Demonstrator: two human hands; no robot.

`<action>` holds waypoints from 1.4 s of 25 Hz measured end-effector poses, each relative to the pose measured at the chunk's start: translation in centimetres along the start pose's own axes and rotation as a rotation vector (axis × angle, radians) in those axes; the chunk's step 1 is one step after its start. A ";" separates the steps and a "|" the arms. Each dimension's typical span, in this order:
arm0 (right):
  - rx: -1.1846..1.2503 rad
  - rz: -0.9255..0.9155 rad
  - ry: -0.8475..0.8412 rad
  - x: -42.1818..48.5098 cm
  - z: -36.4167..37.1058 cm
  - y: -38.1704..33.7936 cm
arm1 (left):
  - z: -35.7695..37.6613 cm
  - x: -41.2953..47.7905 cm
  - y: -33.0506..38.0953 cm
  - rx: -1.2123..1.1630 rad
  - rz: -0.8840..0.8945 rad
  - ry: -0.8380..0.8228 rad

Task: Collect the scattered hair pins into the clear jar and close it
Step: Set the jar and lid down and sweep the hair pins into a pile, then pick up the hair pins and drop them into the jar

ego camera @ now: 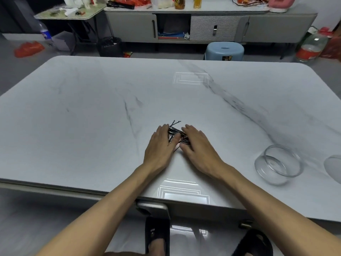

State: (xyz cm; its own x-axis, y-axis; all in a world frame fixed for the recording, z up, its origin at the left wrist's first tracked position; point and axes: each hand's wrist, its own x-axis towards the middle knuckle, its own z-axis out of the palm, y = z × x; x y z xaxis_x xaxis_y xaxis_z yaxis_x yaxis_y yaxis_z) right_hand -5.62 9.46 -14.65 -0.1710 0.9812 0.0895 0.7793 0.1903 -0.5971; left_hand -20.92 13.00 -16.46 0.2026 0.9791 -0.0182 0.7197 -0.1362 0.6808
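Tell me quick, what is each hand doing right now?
Left hand: open, flat against the hair pins.
Right hand: open, pressing the same pile from the other side.

The white marble-patterned table top [103,100] lies bare and open across its whole far half and all along its left side, so a hand could sweep there freely. Near the middle front, the heap of thin black hair pins [177,134] is hemmed in between the left hand [160,145] and the right hand [198,146], open only on its far side. To the right, the low clear glass jar [278,164] stands mouth-up and unblocked, with a clear round lid [334,166] just beside it at the frame edge.
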 end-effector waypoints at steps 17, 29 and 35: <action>-0.182 0.427 0.108 -8.4 -11.6 3.3 | 0.6 -4.6 8.8 -0.104 0.222 -0.194; 0.109 0.257 0.134 5.4 -4.1 -2.1 | -6.7 -1.7 0.4 -0.139 -0.079 0.360; -0.236 0.300 -0.039 8.2 -1.3 -1.5 | -8.4 -1.3 -1.9 -0.175 -0.102 0.411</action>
State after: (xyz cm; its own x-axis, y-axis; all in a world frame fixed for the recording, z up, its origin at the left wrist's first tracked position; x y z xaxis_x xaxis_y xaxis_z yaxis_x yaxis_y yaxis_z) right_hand -7.41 17.31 -12.00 0.0670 0.9933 -0.0945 0.9146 -0.0990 -0.3921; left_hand -28.15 13.22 -11.61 -0.1692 0.9696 0.1769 0.5923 -0.0434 0.8045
